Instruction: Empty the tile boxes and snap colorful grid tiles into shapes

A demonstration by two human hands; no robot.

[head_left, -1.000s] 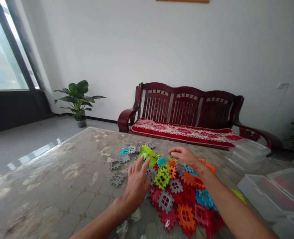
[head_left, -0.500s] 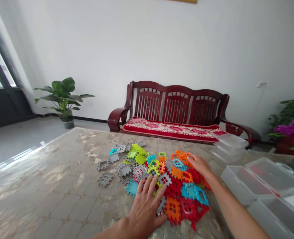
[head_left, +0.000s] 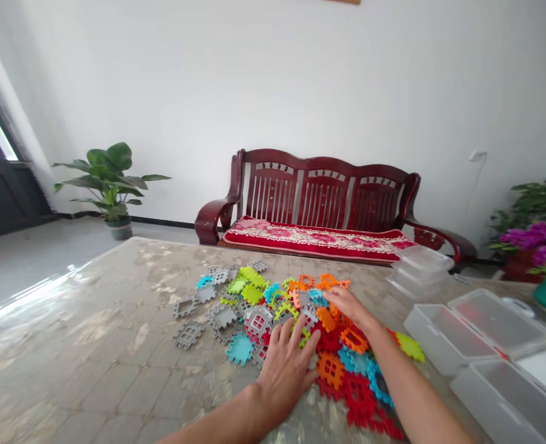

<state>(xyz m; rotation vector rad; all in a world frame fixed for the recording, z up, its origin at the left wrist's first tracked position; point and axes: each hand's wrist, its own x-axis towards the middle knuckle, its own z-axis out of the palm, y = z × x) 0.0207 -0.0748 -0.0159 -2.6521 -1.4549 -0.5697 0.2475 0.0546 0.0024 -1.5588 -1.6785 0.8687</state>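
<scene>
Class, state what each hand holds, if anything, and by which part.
Left hand lies flat on coloured plastic window-shaped tiles, holding nothing; right hand touches them, grip unclear.

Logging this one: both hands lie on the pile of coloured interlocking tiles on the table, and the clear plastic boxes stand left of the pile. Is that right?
Not quite. The head view shows the clear plastic boxes right of the pile of coloured interlocking tiles, not left. The left hand and right hand do lie on the pile, on the table.

Both hands [head_left: 286,370] flat on plastic tiles [head_left: 328,345]
</scene>
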